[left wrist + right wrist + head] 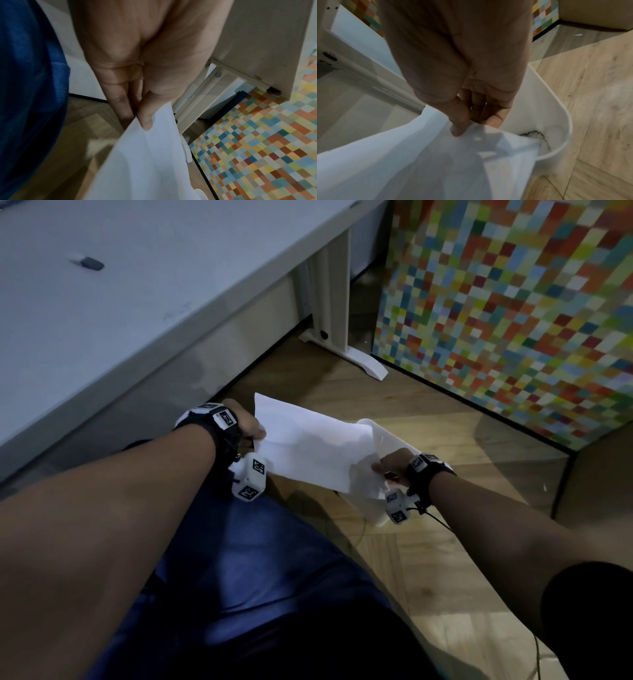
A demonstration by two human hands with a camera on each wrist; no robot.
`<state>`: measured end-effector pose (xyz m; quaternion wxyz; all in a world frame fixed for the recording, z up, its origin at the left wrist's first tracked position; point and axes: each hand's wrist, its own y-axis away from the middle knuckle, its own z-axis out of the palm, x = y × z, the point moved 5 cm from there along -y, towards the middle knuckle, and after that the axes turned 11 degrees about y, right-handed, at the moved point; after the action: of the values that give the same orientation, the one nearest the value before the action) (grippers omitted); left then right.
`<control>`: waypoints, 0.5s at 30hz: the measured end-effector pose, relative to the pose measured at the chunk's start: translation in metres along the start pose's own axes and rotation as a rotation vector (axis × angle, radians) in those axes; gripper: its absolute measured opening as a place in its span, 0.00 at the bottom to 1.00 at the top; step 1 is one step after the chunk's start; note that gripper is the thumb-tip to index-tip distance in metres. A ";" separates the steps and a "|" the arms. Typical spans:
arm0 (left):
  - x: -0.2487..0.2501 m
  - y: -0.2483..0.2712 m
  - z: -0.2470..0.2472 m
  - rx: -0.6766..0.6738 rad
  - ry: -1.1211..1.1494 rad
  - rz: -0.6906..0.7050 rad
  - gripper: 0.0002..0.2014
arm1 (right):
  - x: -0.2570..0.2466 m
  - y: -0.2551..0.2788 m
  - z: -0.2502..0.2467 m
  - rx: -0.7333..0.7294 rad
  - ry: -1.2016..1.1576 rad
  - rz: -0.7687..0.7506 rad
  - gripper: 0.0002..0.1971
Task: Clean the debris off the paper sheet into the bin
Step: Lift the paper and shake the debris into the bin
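Note:
A white paper sheet [315,445] hangs between both hands over a white bin [387,440] that stands on the wooden floor. My left hand [251,428] pinches the sheet's left edge [145,155] between thumb and fingers. On the other side my right hand [390,465] pinches the crumpled right corner [471,135] just above the bin's opening. The sheet sags in the middle and covers most of the bin. Grey speckled debris [534,135] lies at the bottom of the bin [556,108].
A white table [102,285] stands at the left with a small dark object [87,262] on top; its leg and foot [346,344] reach the floor behind the bin. A multicoloured chequered panel [513,320] stands at the right. My blue-trousered leg [246,577] is below the sheet.

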<state>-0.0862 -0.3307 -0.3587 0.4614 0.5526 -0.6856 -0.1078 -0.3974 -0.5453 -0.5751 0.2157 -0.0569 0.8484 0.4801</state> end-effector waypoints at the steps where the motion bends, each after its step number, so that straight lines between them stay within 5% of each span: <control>1: 0.000 0.003 0.000 -0.013 0.017 0.000 0.16 | 0.004 -0.002 -0.001 0.004 0.009 0.018 0.20; 7: 0.033 0.067 0.000 -0.017 0.057 0.138 0.06 | -0.009 0.051 -0.025 0.017 -0.015 -0.025 0.12; 10: 0.056 0.095 -0.003 -0.042 0.078 0.225 0.09 | -0.017 0.084 -0.055 0.002 0.060 -0.060 0.10; 15: 0.105 0.151 -0.011 -0.256 0.113 0.301 0.07 | -0.055 0.170 -0.111 -0.083 0.117 -0.196 0.17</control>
<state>-0.1739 -0.3614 -0.1998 0.5767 0.3860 -0.7140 -0.0929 -0.4347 -0.5541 -0.3677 0.2095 -0.1764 0.8293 0.4871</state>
